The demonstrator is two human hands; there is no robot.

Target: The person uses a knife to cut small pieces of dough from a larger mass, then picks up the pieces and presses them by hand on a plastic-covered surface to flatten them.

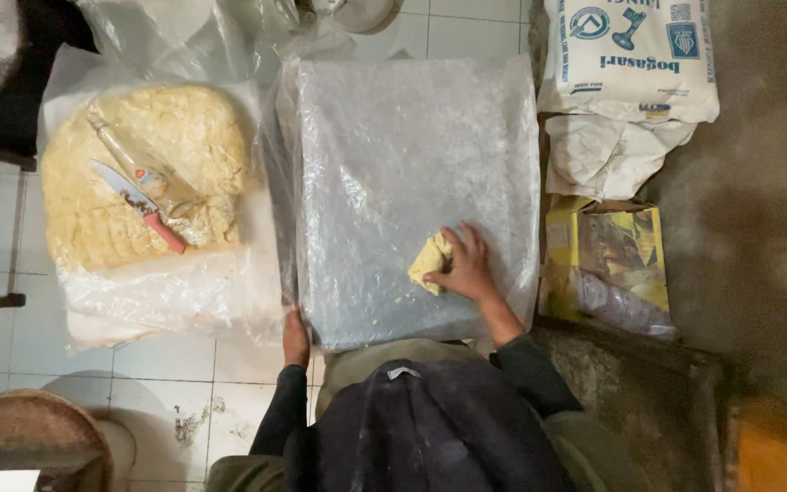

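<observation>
My right hand (466, 264) presses down on a small yellow lump of dough (429, 261) near the front of a flat board covered in clear plastic sheet (393, 155). My left hand (295, 335) grips the board's front left corner, fingers curled over its edge. A big slab of the same yellow dough (184, 137) lies on plastic to the left. On that slab rest a knife with a pink handle (143, 205) and a dough-smeared scraper (134, 159).
White flour sacks (626, 59) stand at the back right, with a yellow carton (621, 260) in front of them. A round woven stool (25, 433) sits at the lower left. The floor is white tile (166, 364).
</observation>
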